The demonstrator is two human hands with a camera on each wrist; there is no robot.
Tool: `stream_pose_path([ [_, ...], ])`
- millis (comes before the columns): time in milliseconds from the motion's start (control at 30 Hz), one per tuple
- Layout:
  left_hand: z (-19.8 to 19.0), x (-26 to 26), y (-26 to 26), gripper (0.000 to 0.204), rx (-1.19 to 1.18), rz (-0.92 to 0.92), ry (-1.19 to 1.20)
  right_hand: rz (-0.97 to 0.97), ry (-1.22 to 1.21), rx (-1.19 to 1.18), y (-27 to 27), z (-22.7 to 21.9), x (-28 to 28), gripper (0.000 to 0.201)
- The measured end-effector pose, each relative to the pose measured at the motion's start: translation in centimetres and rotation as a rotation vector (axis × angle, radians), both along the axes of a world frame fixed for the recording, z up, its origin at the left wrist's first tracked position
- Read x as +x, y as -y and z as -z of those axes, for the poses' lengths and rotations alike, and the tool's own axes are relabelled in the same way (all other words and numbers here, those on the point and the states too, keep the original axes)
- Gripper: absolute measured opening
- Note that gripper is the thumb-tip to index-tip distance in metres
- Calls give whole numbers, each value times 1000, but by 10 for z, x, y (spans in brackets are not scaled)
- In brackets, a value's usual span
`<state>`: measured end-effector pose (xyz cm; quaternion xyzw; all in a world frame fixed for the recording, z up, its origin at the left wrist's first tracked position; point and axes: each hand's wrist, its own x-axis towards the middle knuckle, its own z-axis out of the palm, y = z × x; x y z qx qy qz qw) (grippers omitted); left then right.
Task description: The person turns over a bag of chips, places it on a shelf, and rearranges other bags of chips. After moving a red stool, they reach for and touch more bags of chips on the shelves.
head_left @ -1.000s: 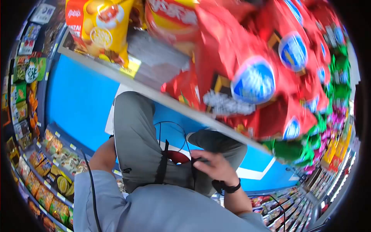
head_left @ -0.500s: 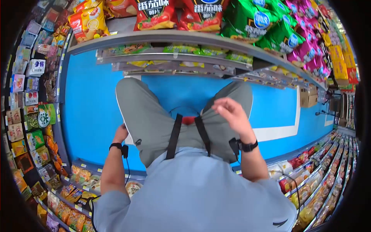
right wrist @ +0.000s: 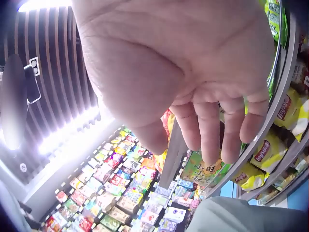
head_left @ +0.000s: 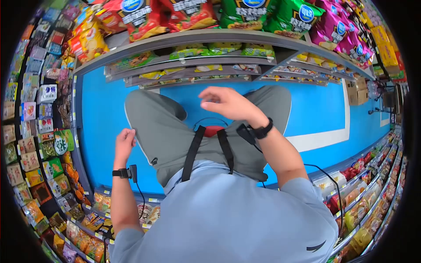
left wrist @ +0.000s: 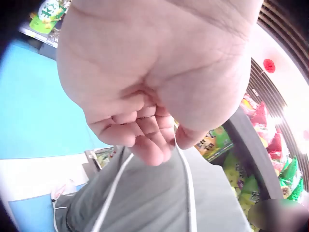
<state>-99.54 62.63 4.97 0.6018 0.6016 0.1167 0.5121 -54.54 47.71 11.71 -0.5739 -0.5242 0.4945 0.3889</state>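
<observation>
Sitting low before a grey shelf point(head_left: 188, 37), facing it, in a blue shirt point(head_left: 219, 206) and grey-green trousers point(head_left: 151, 120), with both knees toward the shelf and black straps point(head_left: 194, 151) lying over the lap. Holding the right hand point(head_left: 228, 103) above the lap, apart from the shelf, with fingers loosely bent and slightly spread, thumb to one side, gripping nothing. Holding the left hand point(head_left: 126, 141) farther from the shelf, just beside the left trouser leg, with fingers loosely curled toward the palm, around nothing visible; hard to tell from these angles about contact between fingertips and cloth. On top of the shelf, from its left end: a yellow bag point(head_left: 90, 44), red bags point(head_left: 190, 15), green bags point(head_left: 291, 19), magenta bags point(head_left: 329, 28). Under its front edge, on lower tiers: green packets point(head_left: 188, 53) and yellow Lay's bags point(right wrist: 264, 153). Left of the shelf, rows of small packets point(head_left: 28, 111); near its right end, cardboard boxes point(head_left: 357, 93); opposite it, across the blue floor point(head_left: 101, 105), rows of bagged snacks point(head_left: 366, 210).
</observation>
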Motion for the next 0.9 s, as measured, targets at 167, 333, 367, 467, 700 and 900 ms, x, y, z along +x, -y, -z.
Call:
stream_pose_path([
  [167,-10,43,-25,35,-99,200,-14,-101,165,106,-58,33,10,37],
  [333,0,64,-52,40,-356,103,-14,240,81,117,-92,124,21,35],
  [367,-1,68,-58,41,-391,131,-34,263,128,119,-95,136,23,34],
  [467,7,76,-74,46,-410,92,-56,146,175,71,-96,120,44,38],
  [700,7,97,-92,54,-421,-4,-81,-8,605,-282,-78,123,96,48],
  [900,10,108,-101,55,-435,19,-75,108,709,-452,-73,160,130,57],
])
